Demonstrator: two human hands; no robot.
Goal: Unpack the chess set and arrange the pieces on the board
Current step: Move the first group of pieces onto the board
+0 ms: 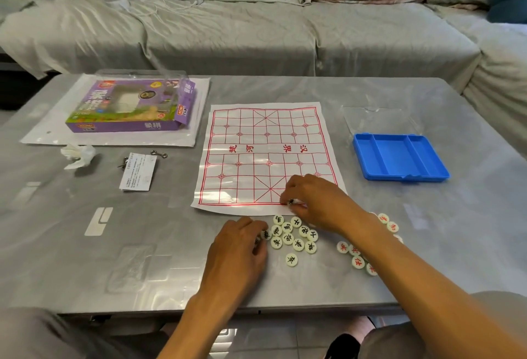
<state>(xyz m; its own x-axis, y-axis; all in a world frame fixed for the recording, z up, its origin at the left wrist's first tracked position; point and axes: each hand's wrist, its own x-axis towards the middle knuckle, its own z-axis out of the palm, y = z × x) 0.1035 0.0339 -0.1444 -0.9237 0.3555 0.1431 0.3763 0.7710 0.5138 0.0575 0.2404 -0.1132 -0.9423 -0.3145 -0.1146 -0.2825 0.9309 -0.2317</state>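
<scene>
Forearms reached over grey surface [85, 244]. Paper board [268, 156] lay flat mid-surface, blue tray [399, 159] well right of it, purple box [131, 110] left. Right hand [310, 199] pinched black-marked piece [291, 201] at board's near edge. Left hand [239, 244] curled fingers onto loose pieces [291, 237]; grip unclear.

Two bare arms reach up from the bottom of the frame. The left hand [241, 240] sits low in the middle, palm down, fingers curled under. The right hand [310, 200] is a little higher and to the right, its fingers bent and pinched together at the tips. The right forearm slants down to the lower right corner.
</scene>
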